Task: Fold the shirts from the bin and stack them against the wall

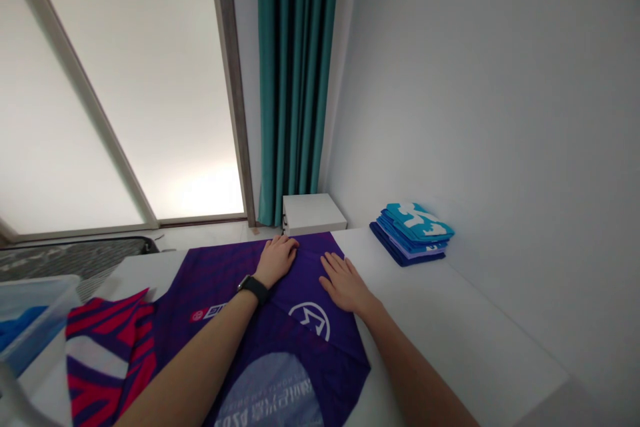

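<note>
A purple shirt (pixel 220 280) with a white round logo lies spread on the white table (pixel 450 320), its right side folded over. My left hand (pixel 277 259), with a black watch on the wrist, presses on the far edge of the fold, fingers curled down on the cloth. Just to its right, my right hand (pixel 345 283) lies flat on the folded part with fingers stretched out. Neither hand grips anything that I can see.
A stack of folded blue shirts (pixel 411 232) sits at the table's far right by the wall. A red, white and purple garment (pixel 107 347) lies at the left. A clear bin (pixel 30 327) stands at the left edge. Beyond are a white cabinet (pixel 313 212) and a teal curtain (pixel 295 80).
</note>
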`<state>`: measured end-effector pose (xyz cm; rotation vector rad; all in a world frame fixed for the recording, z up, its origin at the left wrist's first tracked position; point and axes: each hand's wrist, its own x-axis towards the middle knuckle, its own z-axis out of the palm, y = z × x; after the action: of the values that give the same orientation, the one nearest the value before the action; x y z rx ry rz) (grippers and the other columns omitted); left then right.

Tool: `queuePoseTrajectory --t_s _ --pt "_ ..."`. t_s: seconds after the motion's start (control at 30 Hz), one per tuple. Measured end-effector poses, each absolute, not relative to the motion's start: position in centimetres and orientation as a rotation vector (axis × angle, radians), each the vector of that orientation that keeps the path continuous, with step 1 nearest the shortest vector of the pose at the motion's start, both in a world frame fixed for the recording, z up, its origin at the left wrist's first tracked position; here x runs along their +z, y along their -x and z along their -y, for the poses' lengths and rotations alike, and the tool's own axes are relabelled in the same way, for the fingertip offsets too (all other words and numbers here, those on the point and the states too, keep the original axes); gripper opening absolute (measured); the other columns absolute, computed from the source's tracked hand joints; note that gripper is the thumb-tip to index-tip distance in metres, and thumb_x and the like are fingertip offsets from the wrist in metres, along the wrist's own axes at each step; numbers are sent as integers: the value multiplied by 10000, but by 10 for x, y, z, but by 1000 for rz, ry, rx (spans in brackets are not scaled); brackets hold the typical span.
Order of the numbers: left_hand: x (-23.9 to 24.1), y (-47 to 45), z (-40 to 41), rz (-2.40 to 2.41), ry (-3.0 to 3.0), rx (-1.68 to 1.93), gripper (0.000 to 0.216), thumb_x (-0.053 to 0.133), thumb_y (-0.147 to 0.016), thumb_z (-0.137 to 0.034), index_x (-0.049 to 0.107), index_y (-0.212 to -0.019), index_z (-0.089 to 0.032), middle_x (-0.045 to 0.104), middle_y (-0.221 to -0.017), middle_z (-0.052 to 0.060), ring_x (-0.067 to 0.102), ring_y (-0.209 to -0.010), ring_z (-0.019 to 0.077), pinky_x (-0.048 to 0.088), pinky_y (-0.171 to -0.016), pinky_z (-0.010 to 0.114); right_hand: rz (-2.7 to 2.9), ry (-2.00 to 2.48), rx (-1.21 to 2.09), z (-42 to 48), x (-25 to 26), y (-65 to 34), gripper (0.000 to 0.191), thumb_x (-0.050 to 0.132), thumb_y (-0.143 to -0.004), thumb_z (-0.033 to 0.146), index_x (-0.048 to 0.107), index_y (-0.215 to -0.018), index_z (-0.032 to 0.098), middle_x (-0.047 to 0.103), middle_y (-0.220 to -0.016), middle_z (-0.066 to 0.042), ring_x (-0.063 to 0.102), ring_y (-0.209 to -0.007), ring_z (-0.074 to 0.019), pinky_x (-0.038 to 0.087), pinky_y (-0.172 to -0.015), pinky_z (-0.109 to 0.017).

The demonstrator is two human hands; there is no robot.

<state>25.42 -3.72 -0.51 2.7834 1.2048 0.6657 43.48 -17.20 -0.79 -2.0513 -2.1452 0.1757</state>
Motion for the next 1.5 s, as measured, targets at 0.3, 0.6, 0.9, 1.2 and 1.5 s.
queuePoseTrajectory --t_s 0.3,0.6,0.9,1.2,1.5 --pt "5 -252 37 -1110 -2774 564 297 437 -923 -210 582 -1180 -177 650 -1144 99 558 -1074 253 420 -917 373 2142 2091 195 174 -7 -431 687 230 -955 558 233 -1515 161 194 -1580 -70 126 -1460 -219 55 -1177 -462" --pt "29 -193 74 -893 -2830 461 189 439 -926 -267 605 -1011 -233 626 -1053 46 555 -1006 223 409 -919 381 2158 2131 258 171 -7 -434 717 213 -940 578 209 -1522 159 159 -1588 -58 90 -1466 -215 31 -1176 -442" --pt "12 -147 101 -849 -2739 490 170 463 -879 -171 612 -936 -230 615 -1017 32 537 -968 205 392 -909 370 2153 2131 268 172 -9 -433 720 218 -942 576 208 -1520 146 163 -1588 -58 92 -1465 -209 18 -1178 -447" --pt "4 -145 93 -813 -2697 536 186 458 -936 -272 637 -901 -233 626 -1000 38 541 -944 207 401 -880 361 1856 1929 280 165 -21 -449 653 261 -958 548 372 -1458 142 268 -1559 -118 189 -1447 -212 171 -1169 -429" --pt "1 -147 91 -792 -2671 555 231 443 -961 -324 640 -892 -223 632 -989 41 535 -913 203 397 -837 345 1916 1808 297 237 -20 -439 542 332 -969 421 409 -1437 157 342 -1528 -110 271 -1418 -204 219 -1176 -428"
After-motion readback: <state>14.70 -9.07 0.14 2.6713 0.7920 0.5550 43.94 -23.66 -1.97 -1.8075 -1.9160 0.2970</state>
